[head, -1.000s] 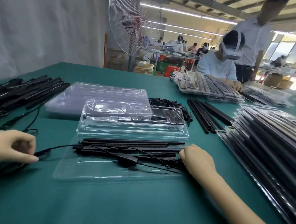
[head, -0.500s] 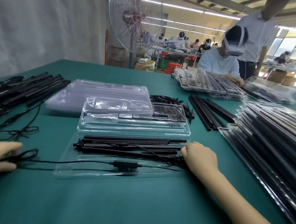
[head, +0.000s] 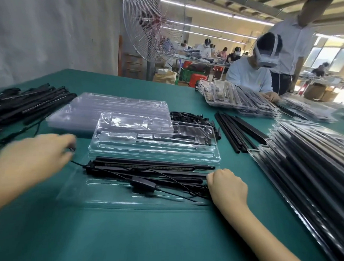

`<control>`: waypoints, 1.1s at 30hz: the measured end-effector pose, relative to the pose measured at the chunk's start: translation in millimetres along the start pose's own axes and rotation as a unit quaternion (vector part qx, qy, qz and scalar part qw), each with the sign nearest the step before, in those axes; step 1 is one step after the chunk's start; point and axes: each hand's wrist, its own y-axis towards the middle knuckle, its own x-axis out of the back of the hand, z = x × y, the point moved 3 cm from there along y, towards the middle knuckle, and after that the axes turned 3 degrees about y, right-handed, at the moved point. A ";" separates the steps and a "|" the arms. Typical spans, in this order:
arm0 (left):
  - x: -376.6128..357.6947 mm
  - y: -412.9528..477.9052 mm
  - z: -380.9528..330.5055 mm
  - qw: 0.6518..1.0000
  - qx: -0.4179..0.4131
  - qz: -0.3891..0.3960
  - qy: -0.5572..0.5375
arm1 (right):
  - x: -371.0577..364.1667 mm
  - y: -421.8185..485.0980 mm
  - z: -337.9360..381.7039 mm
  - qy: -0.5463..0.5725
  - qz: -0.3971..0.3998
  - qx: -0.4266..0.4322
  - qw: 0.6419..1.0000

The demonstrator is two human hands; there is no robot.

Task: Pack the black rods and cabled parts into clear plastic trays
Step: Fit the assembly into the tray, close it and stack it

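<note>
Right hand (head: 226, 186): fingers curled into a fist, knuckles against the right ends of the black rods (head: 146, 167); forearm runs in from the lower right. The grasp is hidden underneath, so whether it clamps anything cannot be told.

Left hand (head: 35, 160): motion-blurred, reaching in from the left edge towards the left end of the near tray (head: 106, 196), a small black piece at its fingertips; open or closed cannot be told.

Black rods: several, lying flat in the near tray, long axis left to right across the view, connector end at the left.

Cable (head: 175, 179): thin, draped across the rods, inline box (head: 143, 183) at mid-tray, coil beside the right hand.

Empty tray (head: 155, 141): just behind, parallel.

Loose rods (head: 237, 130): right of it, pointing diagonally away.

Green table (head: 144, 236).
</note>
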 end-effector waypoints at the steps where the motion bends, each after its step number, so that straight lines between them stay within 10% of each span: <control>1: 5.1 -5.4 -28.5 0.993 -0.077 -0.033 -0.080 | -0.8 0.5 -0.4 0.003 -0.002 -0.009 1.000; 6: -9.6 -22.4 -138.3 0.934 -0.288 0.044 -0.205 | -1.5 -1.0 -3.2 0.016 -0.028 -0.032 0.999; 14: -12.6 -30.0 -147.9 0.923 -0.318 -0.096 -0.193 | -7.9 0.0 -6.9 0.061 -0.030 -0.067 0.995; 23: -16.2 -9.9 -155.5 0.936 -0.247 0.087 -0.237 | -7.7 -0.2 -2.8 0.105 -0.046 -0.067 0.991; 29: -0.4 -15.1 -162.1 0.961 -0.268 0.053 -0.051 | -5.6 -1.4 -2.1 0.105 -0.039 -0.057 0.992; 33: -0.3 -11.5 -169.0 0.950 -0.266 0.110 -0.123 | -4.2 -2.0 -2.4 0.109 -0.038 -0.049 0.992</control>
